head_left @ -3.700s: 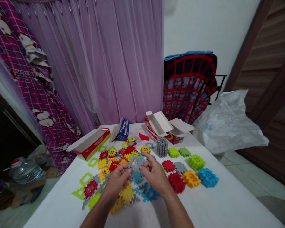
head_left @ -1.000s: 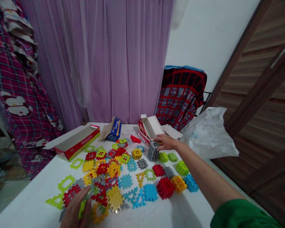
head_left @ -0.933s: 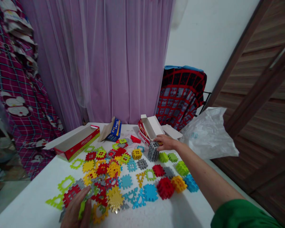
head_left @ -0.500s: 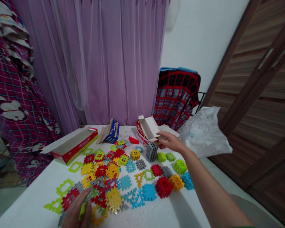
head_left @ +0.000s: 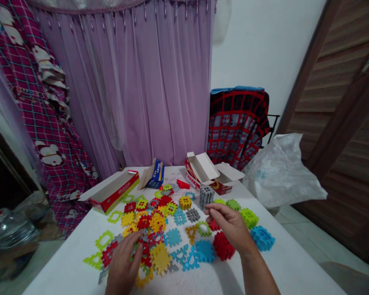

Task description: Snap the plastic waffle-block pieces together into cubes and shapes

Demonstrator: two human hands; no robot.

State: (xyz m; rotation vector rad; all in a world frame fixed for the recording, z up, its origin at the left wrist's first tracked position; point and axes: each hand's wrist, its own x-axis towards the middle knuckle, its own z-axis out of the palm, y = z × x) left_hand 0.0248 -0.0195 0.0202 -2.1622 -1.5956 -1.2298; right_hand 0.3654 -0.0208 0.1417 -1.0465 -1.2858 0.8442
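Observation:
My left hand (head_left: 125, 262) is low over the near left of the toy tile pile, fingers curled and thumb below. A bit of green toy tile (head_left: 135, 248) shows between thumb and fingers; the palm hides the rest. My right hand (head_left: 229, 224) hovers right of the pile with nothing visible in it, fingers bent and slightly apart. Behind its fingertips stands a grey tile stack (head_left: 206, 196). Below its wrist lies a red tile stack (head_left: 224, 246), and a blue stack (head_left: 262, 237) and a green stack (head_left: 249, 218) sit to its right.
Mixed flat tiles, including a yellow sun-shaped tile (head_left: 160, 259), cover the middle of the white table (head_left: 67, 258). Open boxes stand along the back: a long red box (head_left: 118, 192), a blue box (head_left: 156, 174) and a red-white box (head_left: 199, 170). A plastic bag (head_left: 283, 172) hangs at the right edge.
My right hand has drawn back toward me from beside the grey stack and the boxes. My left hand has shifted right and forward over the pile. The view has turned a little left.

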